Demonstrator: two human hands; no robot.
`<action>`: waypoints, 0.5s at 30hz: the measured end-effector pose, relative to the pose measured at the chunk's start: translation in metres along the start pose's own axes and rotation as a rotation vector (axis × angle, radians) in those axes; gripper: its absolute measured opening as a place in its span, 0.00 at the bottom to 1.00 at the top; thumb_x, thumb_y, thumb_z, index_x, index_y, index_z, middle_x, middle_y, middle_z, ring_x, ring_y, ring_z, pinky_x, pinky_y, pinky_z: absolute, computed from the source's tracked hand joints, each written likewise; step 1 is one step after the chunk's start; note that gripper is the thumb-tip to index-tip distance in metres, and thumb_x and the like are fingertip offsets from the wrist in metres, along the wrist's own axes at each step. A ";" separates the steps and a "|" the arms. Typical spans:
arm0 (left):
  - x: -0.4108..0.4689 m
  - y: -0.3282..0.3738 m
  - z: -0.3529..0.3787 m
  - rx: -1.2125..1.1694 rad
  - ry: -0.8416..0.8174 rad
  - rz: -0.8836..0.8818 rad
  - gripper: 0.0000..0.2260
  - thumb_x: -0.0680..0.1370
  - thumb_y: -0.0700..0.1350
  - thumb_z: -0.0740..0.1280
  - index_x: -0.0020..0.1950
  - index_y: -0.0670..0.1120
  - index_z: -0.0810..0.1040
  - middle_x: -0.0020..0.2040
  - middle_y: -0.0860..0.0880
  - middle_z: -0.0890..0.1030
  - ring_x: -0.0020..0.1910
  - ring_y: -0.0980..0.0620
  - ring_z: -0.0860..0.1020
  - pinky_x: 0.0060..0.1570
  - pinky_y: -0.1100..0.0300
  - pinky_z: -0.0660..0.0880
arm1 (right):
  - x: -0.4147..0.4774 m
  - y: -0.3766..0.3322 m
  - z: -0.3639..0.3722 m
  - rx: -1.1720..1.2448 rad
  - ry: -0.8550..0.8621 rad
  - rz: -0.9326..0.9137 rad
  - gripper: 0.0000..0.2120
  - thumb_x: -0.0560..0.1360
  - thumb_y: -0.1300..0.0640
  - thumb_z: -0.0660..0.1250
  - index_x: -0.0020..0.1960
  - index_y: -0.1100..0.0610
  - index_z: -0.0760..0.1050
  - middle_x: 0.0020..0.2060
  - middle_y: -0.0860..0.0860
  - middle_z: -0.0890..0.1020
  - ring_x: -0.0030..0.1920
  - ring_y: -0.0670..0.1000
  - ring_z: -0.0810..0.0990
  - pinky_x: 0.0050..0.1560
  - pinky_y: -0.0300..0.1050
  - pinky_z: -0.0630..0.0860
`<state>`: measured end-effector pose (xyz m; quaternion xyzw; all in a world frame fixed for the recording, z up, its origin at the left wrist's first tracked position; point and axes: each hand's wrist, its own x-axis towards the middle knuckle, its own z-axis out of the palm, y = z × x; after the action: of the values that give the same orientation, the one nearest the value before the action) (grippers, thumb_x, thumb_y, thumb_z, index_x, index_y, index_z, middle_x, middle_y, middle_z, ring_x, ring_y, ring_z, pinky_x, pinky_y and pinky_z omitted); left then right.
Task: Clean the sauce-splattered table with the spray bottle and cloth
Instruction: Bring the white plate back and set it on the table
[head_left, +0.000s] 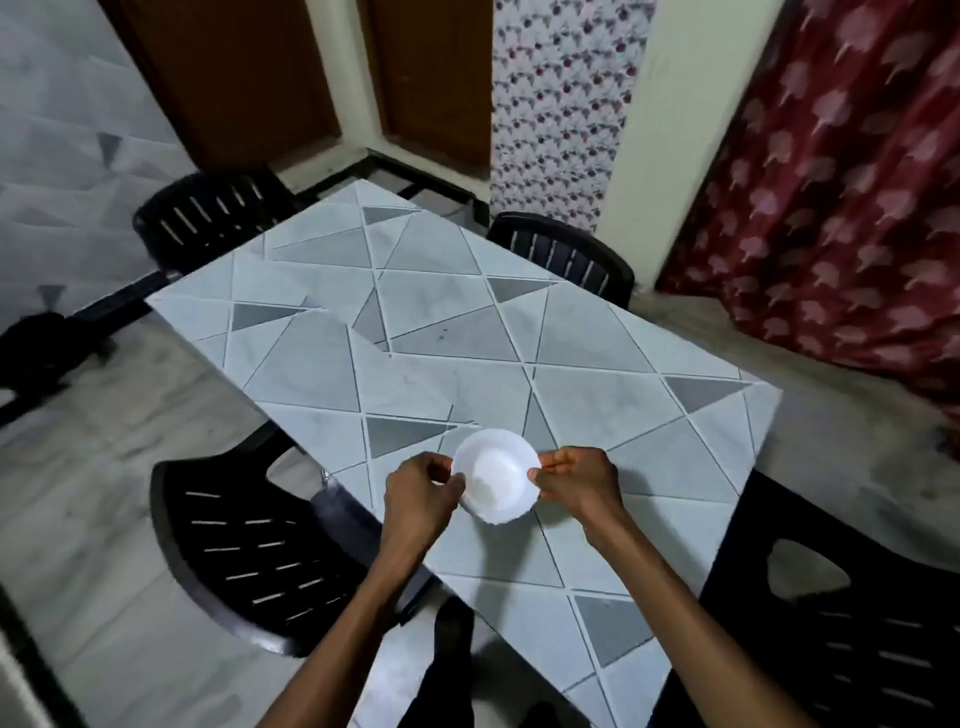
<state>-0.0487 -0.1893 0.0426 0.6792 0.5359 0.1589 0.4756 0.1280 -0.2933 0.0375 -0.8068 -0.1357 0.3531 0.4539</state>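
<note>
Dim indoor light; the table (467, 338) is evenly lit, with faint shadows at its near end. The white bowl (493, 478) is blown out. Wide-angle bending warps the edges; the right curtain (831, 208) is blurred.

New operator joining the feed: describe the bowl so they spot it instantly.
Find the big grey table with the triangle pattern. Over its near end, the left hand and right hand pinch a small round bowl by opposite sides of its rim. It is plain white, unlike the patterned tabletop and the black slatted chairs around it.
</note>
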 end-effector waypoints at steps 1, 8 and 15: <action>0.012 0.001 -0.004 -0.011 0.016 -0.023 0.08 0.67 0.53 0.70 0.42 0.52 0.80 0.38 0.55 0.84 0.39 0.50 0.83 0.48 0.48 0.80 | 0.012 -0.008 0.008 -0.011 -0.019 -0.005 0.06 0.67 0.64 0.78 0.40 0.57 0.82 0.37 0.54 0.86 0.34 0.51 0.84 0.45 0.49 0.85; 0.113 0.001 -0.018 -0.058 0.066 -0.066 0.07 0.67 0.51 0.71 0.39 0.49 0.82 0.36 0.53 0.84 0.39 0.49 0.83 0.46 0.50 0.80 | 0.102 -0.052 0.071 -0.069 -0.020 0.045 0.08 0.67 0.63 0.79 0.38 0.55 0.81 0.37 0.52 0.86 0.32 0.51 0.84 0.41 0.44 0.84; 0.245 -0.001 -0.031 -0.025 0.079 -0.116 0.05 0.70 0.45 0.73 0.41 0.43 0.84 0.37 0.46 0.85 0.40 0.46 0.83 0.48 0.53 0.79 | 0.207 -0.098 0.144 -0.051 -0.010 0.126 0.09 0.66 0.66 0.79 0.37 0.58 0.80 0.42 0.58 0.86 0.39 0.56 0.84 0.46 0.52 0.85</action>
<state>0.0202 0.0408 -0.0143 0.6341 0.5906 0.1644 0.4712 0.1860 -0.0360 -0.0225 -0.8232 -0.0961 0.3815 0.4094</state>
